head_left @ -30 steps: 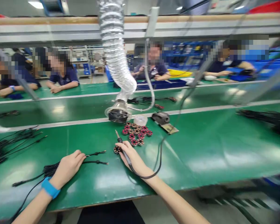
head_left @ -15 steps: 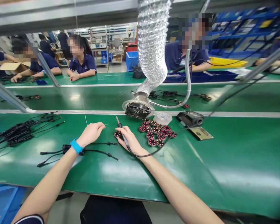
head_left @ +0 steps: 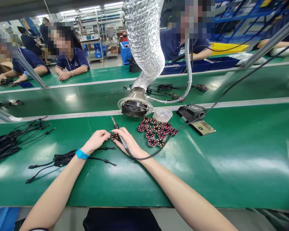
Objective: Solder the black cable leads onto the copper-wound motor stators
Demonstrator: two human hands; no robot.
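My right hand is wrapped round a soldering iron, its tip pointing up and away. The same hand's fingers also hold a small round motor stator with dark and copper-coloured segments. Close to its left side, my left hand pinches a thin solder wire, which runs down from above; a short end curves out by the stator. Below my left hand lies a bundle of black cables with connectors and bared ends. Several more stators, red and copper, sit grouped to the right.
A fume extractor on a silver duct hangs over the bench's far side. Behind the stators are a clear round container and an iron stand. More black cables lie left. Co-workers sit across the bench; the iron's cord trails right.
My left hand has moved right, bringing the solder wire up to the stator. The right hand still holds the iron and stator. The camera view has shifted slightly.
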